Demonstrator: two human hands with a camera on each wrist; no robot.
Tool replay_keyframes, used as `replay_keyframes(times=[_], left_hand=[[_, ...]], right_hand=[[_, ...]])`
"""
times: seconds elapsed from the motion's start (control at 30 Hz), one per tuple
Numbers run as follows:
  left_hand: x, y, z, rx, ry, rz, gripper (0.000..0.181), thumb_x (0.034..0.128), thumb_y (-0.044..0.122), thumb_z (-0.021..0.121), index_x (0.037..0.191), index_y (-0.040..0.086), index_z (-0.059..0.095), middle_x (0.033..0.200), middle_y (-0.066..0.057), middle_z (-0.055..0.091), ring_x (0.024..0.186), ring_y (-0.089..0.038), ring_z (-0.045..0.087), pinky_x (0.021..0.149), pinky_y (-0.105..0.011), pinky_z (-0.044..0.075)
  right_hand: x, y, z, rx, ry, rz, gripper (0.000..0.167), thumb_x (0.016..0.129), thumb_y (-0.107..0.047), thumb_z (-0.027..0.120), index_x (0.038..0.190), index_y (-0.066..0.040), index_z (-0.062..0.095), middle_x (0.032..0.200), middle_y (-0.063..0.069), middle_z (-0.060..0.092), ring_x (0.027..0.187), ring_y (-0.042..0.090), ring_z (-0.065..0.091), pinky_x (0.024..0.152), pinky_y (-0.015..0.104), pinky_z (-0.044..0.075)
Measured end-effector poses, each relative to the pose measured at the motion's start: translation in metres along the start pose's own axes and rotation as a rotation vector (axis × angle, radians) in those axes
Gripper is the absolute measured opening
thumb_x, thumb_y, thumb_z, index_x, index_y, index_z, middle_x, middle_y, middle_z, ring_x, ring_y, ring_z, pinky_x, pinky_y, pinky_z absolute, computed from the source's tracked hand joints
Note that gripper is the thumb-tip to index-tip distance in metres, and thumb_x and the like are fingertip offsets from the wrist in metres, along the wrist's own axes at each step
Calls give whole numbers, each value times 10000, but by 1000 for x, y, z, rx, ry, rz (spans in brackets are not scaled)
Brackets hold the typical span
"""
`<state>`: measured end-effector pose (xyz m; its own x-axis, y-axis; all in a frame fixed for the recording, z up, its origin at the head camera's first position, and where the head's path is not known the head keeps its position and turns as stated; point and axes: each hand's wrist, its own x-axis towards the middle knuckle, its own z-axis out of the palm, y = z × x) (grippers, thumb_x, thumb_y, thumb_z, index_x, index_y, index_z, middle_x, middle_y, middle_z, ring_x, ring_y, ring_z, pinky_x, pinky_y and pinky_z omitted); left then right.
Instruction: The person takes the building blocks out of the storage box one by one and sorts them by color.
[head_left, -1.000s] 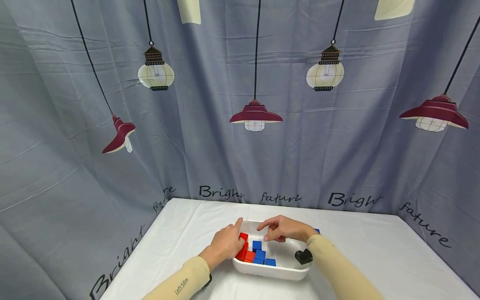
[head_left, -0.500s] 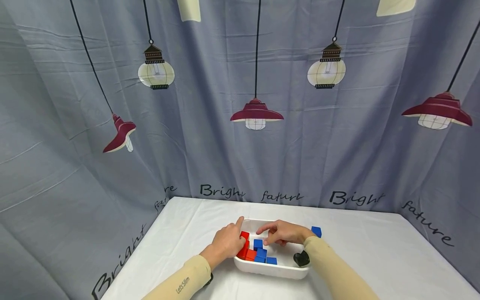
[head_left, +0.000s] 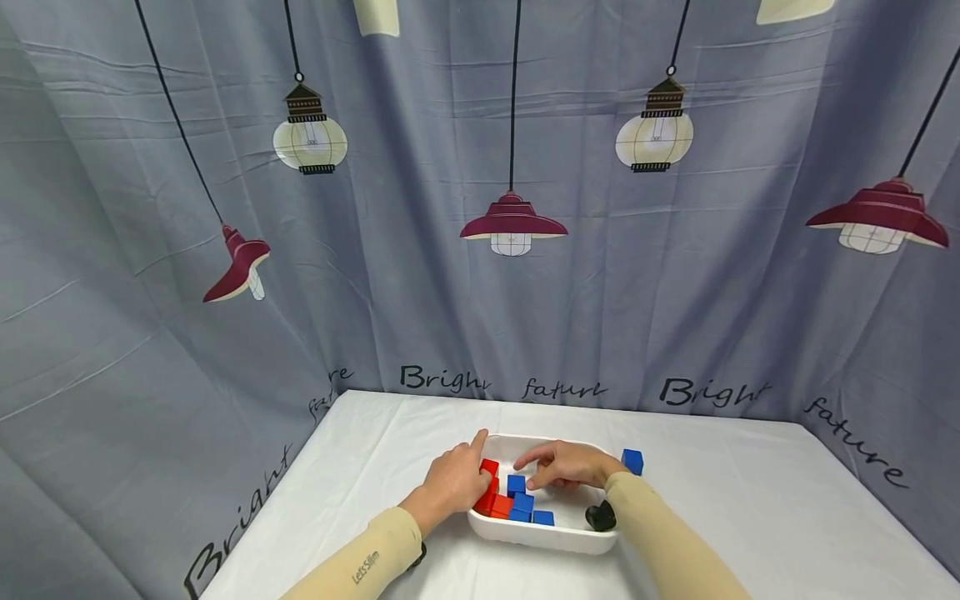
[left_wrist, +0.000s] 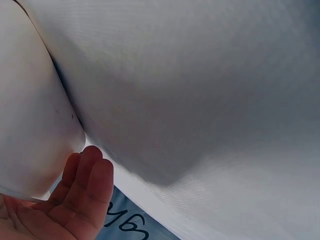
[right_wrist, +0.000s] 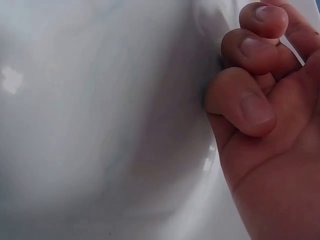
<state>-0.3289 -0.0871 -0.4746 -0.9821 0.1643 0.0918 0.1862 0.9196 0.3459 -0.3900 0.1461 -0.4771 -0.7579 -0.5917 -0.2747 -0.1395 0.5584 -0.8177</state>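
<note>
A shallow white plastic tray (head_left: 540,539) stands on the table in the head view. My left hand (head_left: 450,479) grips its left rim, the thumb over the inside by the red cubes and the index finger stretched along the edge. Fingers (left_wrist: 80,192) lie against the outer wall in the left wrist view. Several red cubes (head_left: 501,506) and several blue cubes (head_left: 521,506) lie in the tray's left part. My right hand (head_left: 566,465) is over the tray, index finger and thumb apart, holding nothing. Its other fingers (right_wrist: 250,50) are bent in the right wrist view.
One blue cube (head_left: 632,461) lies on the white-covered table (head_left: 735,500) beyond the right forearm. Small black devices show at both cuffs, the right device (head_left: 600,516) over the tray's right end. A grey-blue curtain (head_left: 435,317) with printed lamps hangs behind.
My right hand has shifted slightly down and left over the tray, so the outside blue cube shows more fully. The left hand keeps its hold on the rim. The head view has tilted slightly.
</note>
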Motion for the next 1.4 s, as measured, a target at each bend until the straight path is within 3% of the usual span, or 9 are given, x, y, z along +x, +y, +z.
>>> replay_keyframes(times=[0.23,0.77,1.2,1.4], left_hand=[[0,0,-1,-12,-14,-19,699,921,284,647,1547,137,373,1208,-124,657,966,-249,654,920,-472,554],[1,0,-5,-24,-3,-16,696,924,287,638,1548,136,369,1212,-128,652,958,-248,653,912,-474,559],[0,1,-2,-32,-18,-26,699,931,295,642,1554,143,364,1242,-121,648,982,-245,652,926,-481,552],[-1,0,0,-23,-7,-21,691,925,297,639,1546,147,378,1225,-121,654,971,-250,656,924,-479,551]], right_hand=[[2,-1,1,-39,22,9,373,831,-312,785,1194,-238,737,737,-10,532,599,165,441,560,269,325],[2,-6,3,-49,46,-2,302,817,-262,811,1109,-190,784,696,-21,521,593,158,431,551,260,314],[-4,-6,7,-64,74,9,282,826,-247,802,1100,-185,788,713,-11,502,678,169,465,617,291,320],[-8,-7,7,-77,74,17,281,822,-266,785,1094,-196,779,705,-20,483,621,165,439,567,276,320]])
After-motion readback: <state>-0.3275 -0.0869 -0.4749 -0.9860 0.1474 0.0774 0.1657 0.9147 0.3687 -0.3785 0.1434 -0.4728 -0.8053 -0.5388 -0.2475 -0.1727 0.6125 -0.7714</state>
